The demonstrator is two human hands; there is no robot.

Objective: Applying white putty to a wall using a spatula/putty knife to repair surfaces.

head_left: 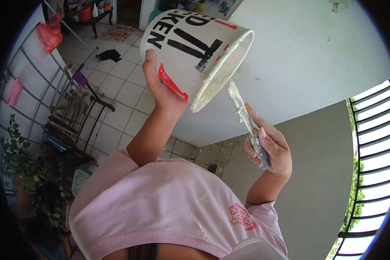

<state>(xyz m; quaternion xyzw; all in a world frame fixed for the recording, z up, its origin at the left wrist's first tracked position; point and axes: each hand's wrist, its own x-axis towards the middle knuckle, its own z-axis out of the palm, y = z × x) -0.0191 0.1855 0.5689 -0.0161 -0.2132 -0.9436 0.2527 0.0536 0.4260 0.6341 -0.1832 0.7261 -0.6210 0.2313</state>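
My left hand grips a white paper bucket with black and red print, tilted with its mouth toward the lower right. The thumb lies along the side; the other fingers are mostly hidden. White paste coats the bucket's rim and inner wall. In my right hand is a putty knife, its handle wrapped by the fingers and its blade angled up to the left. Thick white paste covers the blade, whose tip is just outside the bucket's mouth. Smears of paste whiten my right fingers.
A white wall rises close ahead, meeting a grey wall at right. Beyond is a barred opening. On the left, a metal rack, a leafy plant and a broom with black bristles stand around the tiled floor.
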